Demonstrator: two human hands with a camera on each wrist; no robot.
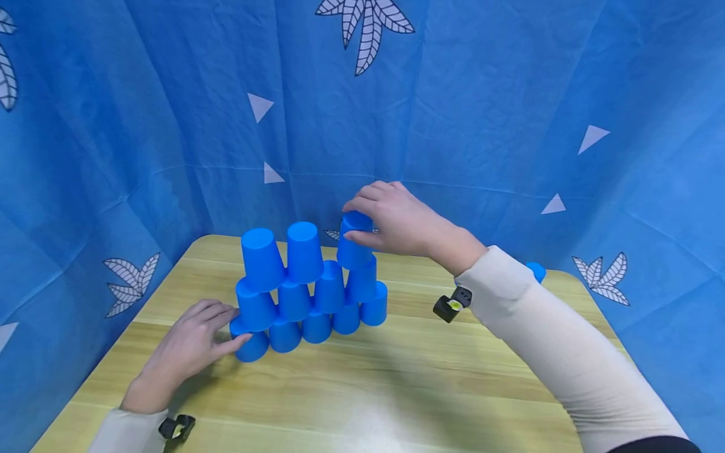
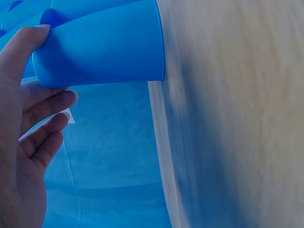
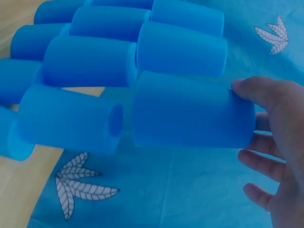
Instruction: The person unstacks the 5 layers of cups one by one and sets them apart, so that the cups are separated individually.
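Blue cups stand upside down in a stepped wall on the table. My right hand (image 1: 391,217) pinches a blue cup (image 3: 190,111) near its base, thumb on one side and fingers on the other. This cup is at the right end of the third row; I cannot tell whether its rim touches the cups below. Two more cups, one of them the leftmost third-row cup (image 1: 262,261), sit in that row. My left hand (image 1: 189,340) is beside the bottom-left cup (image 2: 104,47), thumb touching it on the near side, fingers loosely extended on the far side.
Another blue cup (image 1: 535,271) shows partly behind the right sleeve, at the table's far right. The wooden table (image 1: 351,396) backs onto a blue curtain (image 1: 476,113) with leaf prints. Each wrist wears a small black camera.
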